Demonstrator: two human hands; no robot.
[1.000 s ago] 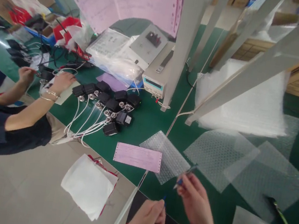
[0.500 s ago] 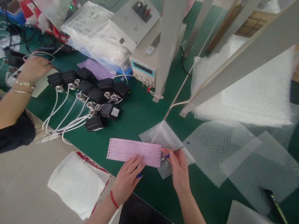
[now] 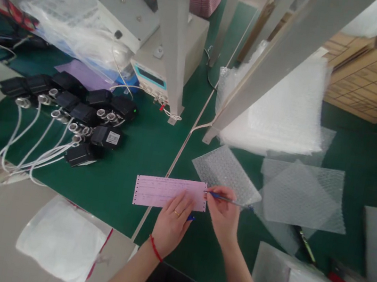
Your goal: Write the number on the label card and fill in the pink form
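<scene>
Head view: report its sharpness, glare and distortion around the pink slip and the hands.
Head view: the pink slip, left hand and right hand with the pen look fairly sharp; the slip's print is too small to read. Lighting is soft and even, with mild sheen on the bubble wrap sheets. The grey posts splay outward, a wide-angle stretch, and the edges look smeared.

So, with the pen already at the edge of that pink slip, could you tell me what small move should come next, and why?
Probably lower the pen tip onto the pink slip and begin writing. The left hand lies flat on the slip's lower edge, pinning it to the green table, and the right hand holds the pen with its tip at the slip's right end.
</scene>
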